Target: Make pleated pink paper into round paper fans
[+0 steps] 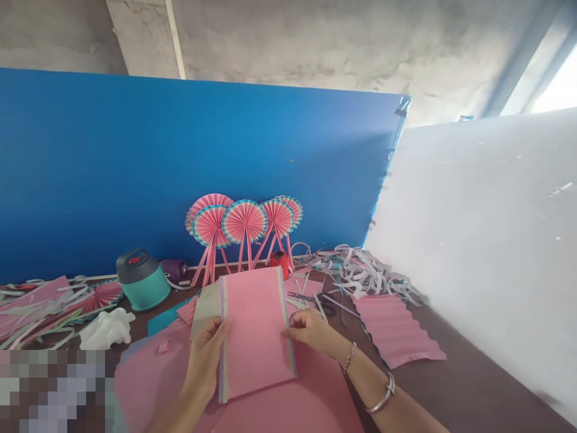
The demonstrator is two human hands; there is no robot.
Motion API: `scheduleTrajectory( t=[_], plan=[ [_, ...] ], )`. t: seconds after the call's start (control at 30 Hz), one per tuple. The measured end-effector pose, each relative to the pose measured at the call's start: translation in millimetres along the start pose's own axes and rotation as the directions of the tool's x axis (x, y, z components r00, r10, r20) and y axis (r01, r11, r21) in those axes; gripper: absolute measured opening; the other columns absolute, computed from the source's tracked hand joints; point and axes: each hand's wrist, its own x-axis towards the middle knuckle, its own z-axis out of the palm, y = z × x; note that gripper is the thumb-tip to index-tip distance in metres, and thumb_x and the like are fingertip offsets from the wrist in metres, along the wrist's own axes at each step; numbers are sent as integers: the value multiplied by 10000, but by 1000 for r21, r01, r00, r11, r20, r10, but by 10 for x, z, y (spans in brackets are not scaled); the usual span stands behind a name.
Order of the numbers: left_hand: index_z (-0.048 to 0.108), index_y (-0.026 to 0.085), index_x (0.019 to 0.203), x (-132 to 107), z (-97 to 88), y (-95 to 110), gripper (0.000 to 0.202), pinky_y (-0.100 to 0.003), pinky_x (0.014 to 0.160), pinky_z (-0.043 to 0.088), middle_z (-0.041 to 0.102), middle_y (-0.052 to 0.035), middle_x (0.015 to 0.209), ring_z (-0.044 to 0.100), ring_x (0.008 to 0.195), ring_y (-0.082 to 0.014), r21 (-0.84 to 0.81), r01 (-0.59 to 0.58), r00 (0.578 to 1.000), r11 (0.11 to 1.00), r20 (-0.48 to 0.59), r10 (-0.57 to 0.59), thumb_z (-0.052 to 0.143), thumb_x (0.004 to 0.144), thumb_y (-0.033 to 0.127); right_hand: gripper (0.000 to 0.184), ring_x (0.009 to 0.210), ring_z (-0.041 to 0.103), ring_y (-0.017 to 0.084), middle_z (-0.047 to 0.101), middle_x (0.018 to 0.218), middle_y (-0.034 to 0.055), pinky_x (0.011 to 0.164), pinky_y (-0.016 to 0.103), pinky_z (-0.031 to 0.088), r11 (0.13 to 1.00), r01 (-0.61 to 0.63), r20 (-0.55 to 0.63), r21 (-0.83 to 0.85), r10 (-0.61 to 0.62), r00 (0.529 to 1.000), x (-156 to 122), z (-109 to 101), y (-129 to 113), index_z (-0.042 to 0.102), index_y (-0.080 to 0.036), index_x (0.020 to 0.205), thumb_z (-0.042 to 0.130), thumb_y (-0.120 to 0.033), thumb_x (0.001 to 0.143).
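A pink paper sheet (256,331) with pale and bluish strips along both long edges is held up in front of me. My left hand (210,349) pinches its left edge between thumb and fingers. At the opposite edge, my right hand (311,329) is closed with thumb and fingertips on the striped border. Larger pink paper (324,403) lies on the table beneath. Just beyond my right hand are scissors (309,297) among thin paper strips, partly hidden.
Several pink pleated paper fans (246,222) lean against a blue board (135,162). A teal container with a dark lid (143,288) stands left. At right are a heap of pale strips (360,267) and a creased pink sheet (399,331), beside a white wall (487,240).
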Motion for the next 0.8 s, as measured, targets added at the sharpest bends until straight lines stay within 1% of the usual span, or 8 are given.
scheduleTrajectory(
  t=[0.17,0.3,0.4,0.47,0.53,0.63,0.73,0.8],
  plan=[
    [639,192,766,-6,7,90,319,-263,582,487,636,9,674,596,619,-163,-53,-42,996,998,79,47,729,629,466,460,485,250,70,268,475,-69,451,218,193,996,84,-70,-30,-86,994,6,-7,-36,336,-184,459,610,-443,723],
    [673,212,886,-1,-10,231,267,-360,795,507,693,-60,912,638,899,-244,79,-210,964,975,182,193,646,723,422,304,461,410,91,449,481,-46,455,216,328,992,98,-189,76,-82,979,15,-32,-78,509,-179,522,565,-368,753],
    [688,222,793,36,-61,289,174,-390,846,490,676,-82,1011,609,998,-270,255,-446,890,858,226,395,626,724,369,203,681,611,168,662,715,29,622,265,487,969,232,-308,87,-195,931,11,-70,-136,666,-184,694,556,-337,769],
    [684,226,740,65,-102,292,118,-385,840,493,666,-84,1019,604,996,-265,344,-579,815,739,283,507,619,714,321,201,936,626,209,691,963,65,816,321,502,941,340,-330,-3,-322,888,-3,-110,-181,706,-206,860,552,-314,791],
    [677,233,758,91,-145,260,128,-371,824,501,660,-81,1022,604,988,-248,393,-646,763,655,358,538,556,751,274,280,1108,564,224,639,1153,80,950,366,451,907,400,-274,-132,-421,865,-26,-161,-215,674,-226,1051,555,-283,804],
    [662,238,829,124,-218,139,232,-361,858,490,651,-79,1072,598,1027,-226,448,-682,730,578,466,500,440,785,188,512,1212,484,244,537,1304,99,1014,400,401,840,407,-83,-359,-462,883,-81,-235,-220,509,-233,1298,590,-288,795],
    [640,235,880,136,-295,-19,270,-338,874,477,655,-75,1069,603,1021,-213,483,-691,717,538,554,423,423,757,132,719,1279,398,280,437,1401,108,1054,453,332,733,355,62,-580,-395,917,-184,-259,-179,314,-259,1430,615,-335,781],
    [623,233,890,120,-323,-99,293,-329,848,481,661,-64,1046,607,998,-206,510,-672,734,538,559,387,401,743,110,739,1309,345,295,405,1424,114,1072,479,280,641,364,99,-676,-410,907,-289,-223,-147,295,-258,1437,607,-300,768]
  ],
)
